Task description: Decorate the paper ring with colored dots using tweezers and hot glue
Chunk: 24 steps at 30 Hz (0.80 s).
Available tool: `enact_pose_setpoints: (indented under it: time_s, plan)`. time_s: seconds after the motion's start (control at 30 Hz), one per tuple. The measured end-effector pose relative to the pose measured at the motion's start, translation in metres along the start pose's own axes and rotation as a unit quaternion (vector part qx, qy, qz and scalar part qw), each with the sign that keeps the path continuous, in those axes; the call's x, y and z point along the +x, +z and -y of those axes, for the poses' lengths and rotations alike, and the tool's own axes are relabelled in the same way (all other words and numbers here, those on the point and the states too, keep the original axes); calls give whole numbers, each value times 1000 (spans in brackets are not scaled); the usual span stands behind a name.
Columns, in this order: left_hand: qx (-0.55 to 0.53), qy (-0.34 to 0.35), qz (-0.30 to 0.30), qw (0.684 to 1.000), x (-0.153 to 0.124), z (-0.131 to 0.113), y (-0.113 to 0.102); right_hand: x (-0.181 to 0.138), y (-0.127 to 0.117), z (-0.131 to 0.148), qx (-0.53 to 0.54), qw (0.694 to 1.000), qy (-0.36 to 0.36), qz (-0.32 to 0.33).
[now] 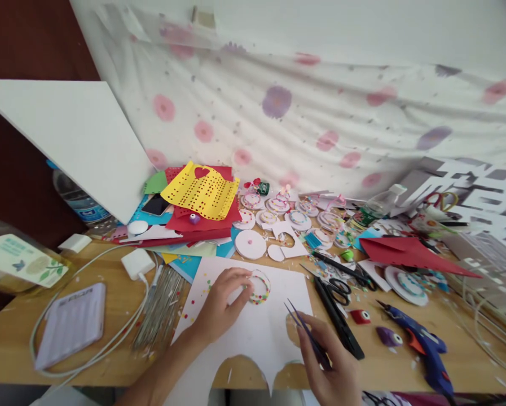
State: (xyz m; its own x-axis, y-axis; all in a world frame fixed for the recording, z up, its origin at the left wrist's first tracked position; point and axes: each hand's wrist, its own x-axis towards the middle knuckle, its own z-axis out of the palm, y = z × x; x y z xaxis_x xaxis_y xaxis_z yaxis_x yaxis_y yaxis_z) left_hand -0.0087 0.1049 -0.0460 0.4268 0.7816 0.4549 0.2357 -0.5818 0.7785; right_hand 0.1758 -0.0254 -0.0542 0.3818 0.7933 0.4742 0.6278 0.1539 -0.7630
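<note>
Pinching the left rim of a colour-dotted ring [260,300], the left hand [227,304] holds it over a cut-out white paper sheet [244,341]; the right hand [333,361] grips dark blue tweezers [307,327], their tips slightly apart, near the ring. A blue hot glue gun [430,343] lies farther right.

Bare left forearm [174,355], bare left hand [224,300] and right hand [332,358], slim fingers [234,274].
</note>
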Motion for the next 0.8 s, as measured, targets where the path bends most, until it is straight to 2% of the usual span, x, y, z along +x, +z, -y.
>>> enact_pose_setpoints:
  time_s: [0.1, 0.27, 0.33, 0.4, 0.47, 0.53, 0.6, 0.7, 0.8]
  plan:
    - [-28, -51, -5, 998, 4, 0, -1, -2, 1, 2, -10, 1000, -14, 10]
    - [-19, -77, 13, 997, 15, -5, -13, -6, 1, 1, -36, 998, -31, 36]
    - [-20, -91, -7, 996, 17, -9, -25, -9, 4, 1, -49, 996, -40, 59]
    - [-24, -119, -52, 991, 15, -12, -39, -11, 12, 3, -54, 992, -49, 102]
    - [-54, -169, -124, 976, 4, -15, -53, -13, 25, 6, -62, 985, -69, 145]
    - [-136, -238, -220, 936, -16, -16, -63, -12, 42, 10, -85, 976, -98, 173]
    - [-191, -270, -279, 901, -41, -16, -65, -8, 61, 16, -123, 968, -127, 179]
    - [-232, -314, -309, 867, -78, -20, -57, 4, 87, 26, -175, 956, -155, 179]
    - [-230, -344, -300, 860, -103, -25, -46, 12, 103, 31, -207, 946, -162, 192]
